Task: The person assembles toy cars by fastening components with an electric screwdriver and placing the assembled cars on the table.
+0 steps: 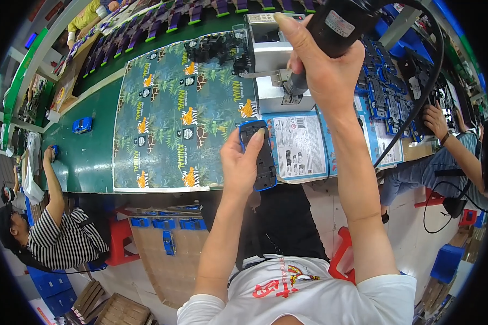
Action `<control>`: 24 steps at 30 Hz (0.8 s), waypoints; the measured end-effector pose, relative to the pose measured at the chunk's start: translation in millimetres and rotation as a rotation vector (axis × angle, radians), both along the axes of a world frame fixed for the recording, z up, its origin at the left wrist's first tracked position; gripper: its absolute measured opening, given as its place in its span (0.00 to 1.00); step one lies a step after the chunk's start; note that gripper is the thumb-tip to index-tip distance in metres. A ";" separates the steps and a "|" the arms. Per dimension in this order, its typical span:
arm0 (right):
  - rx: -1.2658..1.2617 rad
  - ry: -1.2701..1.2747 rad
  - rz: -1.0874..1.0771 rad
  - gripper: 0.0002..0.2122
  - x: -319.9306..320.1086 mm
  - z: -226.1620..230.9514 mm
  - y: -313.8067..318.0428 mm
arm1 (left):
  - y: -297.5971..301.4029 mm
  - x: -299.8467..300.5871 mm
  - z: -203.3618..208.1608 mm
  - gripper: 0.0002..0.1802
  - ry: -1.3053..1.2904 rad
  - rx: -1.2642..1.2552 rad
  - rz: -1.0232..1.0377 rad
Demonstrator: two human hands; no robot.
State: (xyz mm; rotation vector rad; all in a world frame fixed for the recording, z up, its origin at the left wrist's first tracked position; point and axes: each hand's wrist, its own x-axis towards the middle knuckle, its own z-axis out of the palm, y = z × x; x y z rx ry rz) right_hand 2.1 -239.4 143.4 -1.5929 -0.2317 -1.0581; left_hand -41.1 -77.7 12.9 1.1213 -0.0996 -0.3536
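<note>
My left hand (238,165) grips a blue toy car (265,162) turned over, its black underside facing up and my thumb lying on it. The car is just past the table's front edge. Wrapped around a black electric screwdriver (336,24) is my right hand (333,73), thumb extended along the body. The screwdriver's lower end points down at the metal fitting on the front of a grey-white box-shaped machine (279,54), probably a screw feeder. Whether the tip touches the fitting, I cannot tell.
Rows of blue-edged car undersides (382,89) lie to the right, beneath the screwdriver's cable (429,81). Small black parts (214,49) are heaped on the animal-print sheet (165,119). Another blue car (82,125) stands at left. Co-workers sit on both sides.
</note>
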 end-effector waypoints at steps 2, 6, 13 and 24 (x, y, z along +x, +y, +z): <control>0.091 0.120 0.040 0.11 -7.0 7.1 0.9 | -2.8 0.1 -3.3 0.13 -0.001 0.009 0.007; 0.244 0.248 0.156 0.09 -24.7 -6.5 0.4 | -2.4 -1.2 -5.3 0.13 0.016 -0.019 0.025; 0.352 -0.029 0.411 0.07 -58.4 -7.3 18.3 | -2.5 0.8 -5.0 0.13 -0.007 -0.009 -0.008; 0.234 0.020 0.371 0.09 -48.0 -30.9 33.8 | -5.3 -0.1 0.6 0.12 0.010 -0.043 -0.009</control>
